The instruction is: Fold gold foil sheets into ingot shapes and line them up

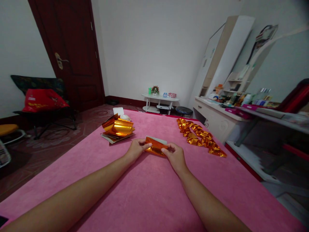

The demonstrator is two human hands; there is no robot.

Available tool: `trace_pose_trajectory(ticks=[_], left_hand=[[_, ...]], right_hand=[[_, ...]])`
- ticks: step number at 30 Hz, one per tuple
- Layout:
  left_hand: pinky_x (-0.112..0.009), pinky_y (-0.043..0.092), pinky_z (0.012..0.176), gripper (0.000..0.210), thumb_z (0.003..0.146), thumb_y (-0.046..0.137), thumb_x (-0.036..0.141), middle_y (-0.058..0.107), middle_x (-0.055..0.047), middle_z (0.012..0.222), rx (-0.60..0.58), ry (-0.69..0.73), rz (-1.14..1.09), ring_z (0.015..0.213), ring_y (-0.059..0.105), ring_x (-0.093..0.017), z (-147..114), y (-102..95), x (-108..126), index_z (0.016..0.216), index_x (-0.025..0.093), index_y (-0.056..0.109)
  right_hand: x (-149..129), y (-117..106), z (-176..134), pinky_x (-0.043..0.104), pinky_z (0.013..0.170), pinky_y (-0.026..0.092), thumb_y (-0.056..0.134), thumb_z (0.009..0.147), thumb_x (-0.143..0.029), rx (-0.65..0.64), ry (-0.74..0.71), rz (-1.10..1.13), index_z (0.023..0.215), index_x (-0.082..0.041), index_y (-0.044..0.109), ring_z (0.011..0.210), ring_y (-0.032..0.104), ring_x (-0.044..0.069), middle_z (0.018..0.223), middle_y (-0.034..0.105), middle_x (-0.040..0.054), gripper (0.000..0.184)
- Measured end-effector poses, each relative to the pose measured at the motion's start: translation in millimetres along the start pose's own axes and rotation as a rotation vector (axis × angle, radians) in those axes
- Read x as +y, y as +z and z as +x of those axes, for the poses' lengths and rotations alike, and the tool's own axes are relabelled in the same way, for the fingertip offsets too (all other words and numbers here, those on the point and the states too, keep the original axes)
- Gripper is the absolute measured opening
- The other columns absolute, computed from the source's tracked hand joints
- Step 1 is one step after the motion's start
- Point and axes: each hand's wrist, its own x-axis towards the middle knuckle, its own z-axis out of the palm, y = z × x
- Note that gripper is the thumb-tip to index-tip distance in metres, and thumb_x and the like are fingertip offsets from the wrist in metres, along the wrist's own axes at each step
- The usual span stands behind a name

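Observation:
Between my two hands is a sheet of shiny gold foil paper [155, 147], partly folded, with a pale strip of its back showing along the far edge. My left hand [138, 149] pinches its left end, thumb on top. At the right end, my right hand [175, 156] grips it between thumb and fingers. Beyond my left hand lies a stack of gold foil sheets [118, 126], curling up at the edges. To the right, folded gold foil pieces [196, 132] lie in rows on the pink cloth [149, 190].
A white item [118, 111] sits behind the stack. On the right stands a dressing table [214, 112] crowded with bottles. A low white stand [160, 98] is against the far wall. At left, a red bag [44, 100] rests on a folding chair by the door [70, 48].

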Motion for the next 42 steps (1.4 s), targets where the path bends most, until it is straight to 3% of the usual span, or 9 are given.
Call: trace_pose_trajectory(ticks=[4,7,15,21,24,30,42], left_hand=[[-0.028,0.05,0.06,0.033,0.06,0.077,0.037,0.072,-0.006,0.071,0.032,-0.018,-0.041,0.062,0.064,-0.018,8,16.3,-9,0.081,0.011,0.073],[-0.026,0.049,0.059,0.033,0.055,0.08,0.032,0.071,-0.005,0.069,0.042,-0.019,-0.047,0.06,0.063,-0.016,6,21.9,-13,0.081,0.012,0.073],[-0.03,0.051,0.068,0.031,0.066,0.073,0.039,0.073,-0.007,0.08,0.068,0.041,-0.027,0.072,0.065,-0.02,-4,18.5,-3,0.082,0.012,0.074],[-0.026,0.049,0.064,0.026,0.067,0.073,0.036,0.072,-0.007,0.076,0.084,0.086,0.021,0.067,0.064,-0.017,-8,13.8,-2,0.078,0.012,0.073],[-0.023,0.046,0.058,0.027,0.069,0.072,0.037,0.071,-0.006,0.072,0.079,0.084,0.047,0.061,0.061,-0.014,-9,13.8,-1,0.078,0.012,0.073],[-0.022,0.043,0.051,0.033,0.067,0.071,0.043,0.067,-0.004,0.062,0.094,0.066,0.096,0.054,0.057,-0.013,-9,16.2,1,0.076,0.011,0.073],[-0.024,0.048,0.068,0.023,0.073,0.067,0.034,0.069,-0.006,0.08,0.122,0.172,0.146,0.074,0.061,-0.016,-11,12.7,4,0.077,0.013,0.073]], right_hand=[[4,-6,4,0.027,0.066,0.046,0.057,0.079,-0.038,0.071,-0.009,0.064,0.083,-0.016,0.069,0.072,0.059,0.018,0.077,0.067,0.0022,0.025],[5,-10,6,0.029,0.073,0.047,0.059,0.078,-0.039,0.138,-0.005,0.116,0.085,-0.016,0.071,0.08,0.06,0.02,0.085,0.069,0.0035,0.027],[1,-9,3,0.028,0.066,0.047,0.067,0.069,-0.035,0.156,0.046,0.171,0.075,-0.016,0.072,0.067,0.059,0.017,0.072,0.068,0.0021,0.02],[1,-8,4,0.026,0.066,0.046,0.067,0.066,-0.033,0.197,0.038,0.188,0.061,-0.015,0.066,0.073,0.059,0.017,0.082,0.069,0.0049,0.019],[0,-8,3,0.025,0.063,0.045,0.067,0.066,-0.033,0.218,0.044,0.185,0.056,-0.015,0.062,0.069,0.057,0.015,0.076,0.066,0.0038,0.021],[-2,-8,3,0.023,0.055,0.041,0.068,0.068,-0.039,0.265,0.059,0.177,0.06,-0.016,0.061,0.057,0.049,0.012,0.059,0.057,-0.001,0.025],[1,-9,4,0.022,0.052,0.04,0.07,0.067,-0.041,0.332,0.053,0.164,0.061,-0.015,0.059,0.055,0.048,0.011,0.058,0.056,-0.0016,0.028]])
